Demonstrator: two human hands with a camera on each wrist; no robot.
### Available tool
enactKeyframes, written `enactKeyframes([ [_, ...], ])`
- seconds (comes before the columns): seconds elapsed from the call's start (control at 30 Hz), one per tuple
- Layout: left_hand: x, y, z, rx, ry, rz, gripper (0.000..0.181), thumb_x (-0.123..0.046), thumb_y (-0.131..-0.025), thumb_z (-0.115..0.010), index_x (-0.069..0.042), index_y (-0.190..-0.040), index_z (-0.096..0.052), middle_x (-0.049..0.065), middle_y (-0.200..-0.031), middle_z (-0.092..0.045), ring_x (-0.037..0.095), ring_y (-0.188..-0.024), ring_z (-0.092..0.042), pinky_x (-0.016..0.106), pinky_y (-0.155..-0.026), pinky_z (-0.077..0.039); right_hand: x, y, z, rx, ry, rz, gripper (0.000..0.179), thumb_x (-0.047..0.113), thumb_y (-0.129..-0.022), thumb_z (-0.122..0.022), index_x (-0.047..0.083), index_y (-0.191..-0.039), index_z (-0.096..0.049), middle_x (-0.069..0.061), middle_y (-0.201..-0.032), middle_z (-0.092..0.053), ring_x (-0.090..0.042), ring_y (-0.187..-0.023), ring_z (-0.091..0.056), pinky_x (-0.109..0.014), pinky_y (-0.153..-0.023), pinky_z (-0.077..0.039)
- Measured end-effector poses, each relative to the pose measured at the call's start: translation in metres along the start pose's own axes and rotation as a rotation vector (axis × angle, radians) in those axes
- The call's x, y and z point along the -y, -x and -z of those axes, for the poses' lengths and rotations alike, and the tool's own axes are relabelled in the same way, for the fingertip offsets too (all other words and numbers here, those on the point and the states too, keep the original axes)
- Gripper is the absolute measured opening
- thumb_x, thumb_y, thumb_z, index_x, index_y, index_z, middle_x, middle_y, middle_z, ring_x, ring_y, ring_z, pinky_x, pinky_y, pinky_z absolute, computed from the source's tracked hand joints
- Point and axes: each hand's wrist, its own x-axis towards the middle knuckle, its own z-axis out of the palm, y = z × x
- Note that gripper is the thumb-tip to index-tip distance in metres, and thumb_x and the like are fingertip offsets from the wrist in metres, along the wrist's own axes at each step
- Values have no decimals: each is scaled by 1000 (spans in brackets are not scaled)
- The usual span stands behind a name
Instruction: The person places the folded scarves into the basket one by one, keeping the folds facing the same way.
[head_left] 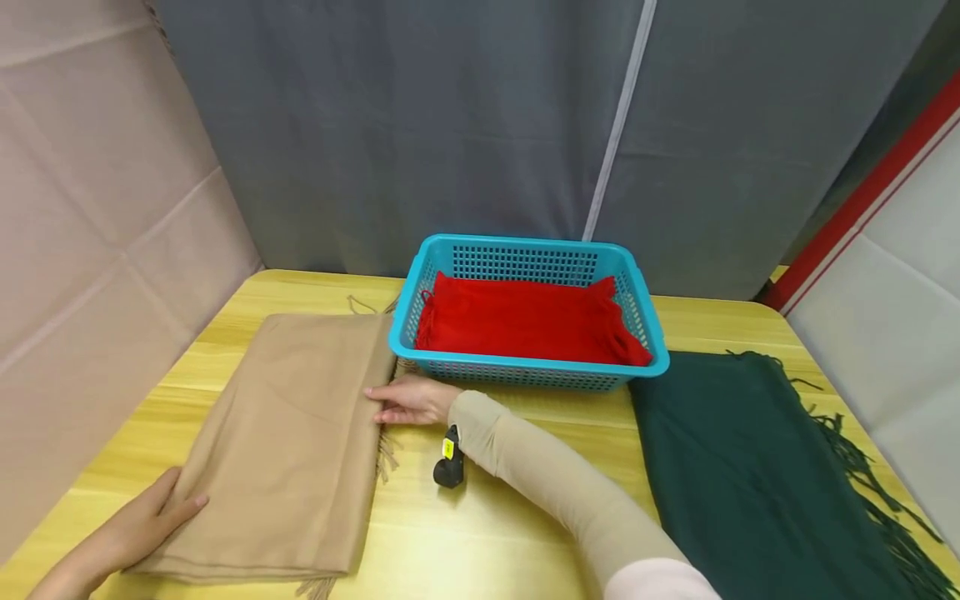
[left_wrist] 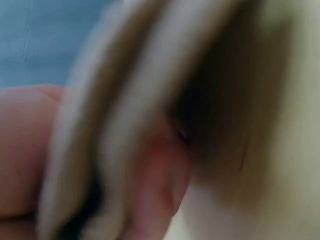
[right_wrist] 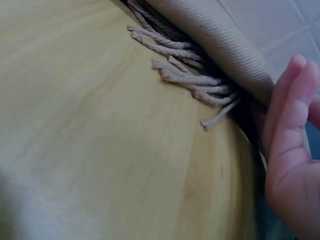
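Note:
A tan fringed scarf [head_left: 292, 433] lies folded into a long rectangle on the left of the table. At its lower left edge my left hand [head_left: 138, 525] grips the cloth; the left wrist view has the folded layers [left_wrist: 145, 90] running between finger and thumb. My right hand [head_left: 412, 400] reaches across and pinches the scarf's right edge near the basket. In the right wrist view, twisted tassels [right_wrist: 200, 85] hang from under the rolled edge, beside the right hand [right_wrist: 295, 150]. Part of that grip is hidden by cloth.
A blue plastic basket [head_left: 528, 362] at the back holds a folded red scarf [head_left: 517, 321]. On the right lies a dark green fringed scarf [head_left: 750, 467]. A small black device with a yellow label [head_left: 449, 458] sits by the right wrist. Grey curtain [head_left: 420, 125] stands behind the table.

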Motion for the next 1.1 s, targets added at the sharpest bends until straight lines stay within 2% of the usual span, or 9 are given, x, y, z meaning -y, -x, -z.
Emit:
enactKeyframes([
  [0.13, -3, 2, -6, 0, 0, -3, 47, -22, -96, -40, 14, -120, -25, 10, -91, -54, 7, -73, -52, 24, -61, -42, 1, -1, 3, -2, 54, -13, 22, 17, -91, -50, 5, -73, -51, -3, -49, -54, -4, -41, -51, -11, -41, -41],
  [0.3, -4, 3, -12, 29, 67, -12, 49, -24, -96, -39, 12, -125, -22, 14, -99, -54, 8, -77, -53, 24, -63, -43, 1, -3, 5, 4, 100, -25, 26, 18, -91, -50, 5, -69, -52, -1, -46, -52, -3, -38, -48, -10, -39, -39],
  [0.47, -4, 4, -18, 13, 84, -43, 47, -23, -96, -41, 10, -125, -24, 14, -100, -54, 6, -77, -53, 23, -63, -43, -2, -4, 4, -13, 134, -32, 22, 15, -89, -54, 4, -71, -50, -1, -44, -50, -3, -36, -47, -10, -38, -38],
  [0.63, -3, 4, -20, 20, 107, -15, 49, -24, -96, -40, 11, -125, -23, 15, -102, -53, 7, -81, -53, 24, -65, -43, -5, -2, 2, -61, 144, -32, 16, 11, -86, -57, 2, -81, -44, -2, -45, -49, -3, -36, -47, -11, -37, -38],
  [0.7, -2, 5, -19, 27, 121, -7, 51, -24, -96, -39, 13, -126, -21, 16, -104, -53, 7, -82, -53, 24, -66, -43, -5, 0, 2, -81, 146, -23, 19, 10, -86, -58, 2, -90, -41, -3, -47, -50, -4, -36, -48, -12, -37, -38],
  [0.8, -2, 6, -18, 33, 132, -2, 52, -24, -96, -38, 15, -126, -19, 16, -103, -54, 6, -82, -54, 23, -66, -43, -6, 2, 0, -104, 174, 1, 23, 8, -85, -58, 2, -95, -38, -5, -48, -51, -5, -37, -49, -12, -37, -39],
  [0.97, 3, 12, -12, 72, 132, -15, 53, -22, -97, -37, 19, -124, -17, 14, -98, -56, 7, -77, -56, 23, -64, -44, -12, 6, -5, -109, 265, 34, 17, 6, -84, -59, -1, -85, -43, -7, -47, -52, -7, -36, -50, -14, -37, -40],
  [1.1, 9, 19, -9, 114, 209, -5, 48, -22, -97, -35, 18, -119, -20, 11, -91, -56, 12, -72, -59, 26, -61, -46, -19, 12, -8, -93, 302, 34, 17, 6, -83, -60, -1, -81, -45, -9, -47, -53, -8, -36, -51, -15, -37, -41],
])
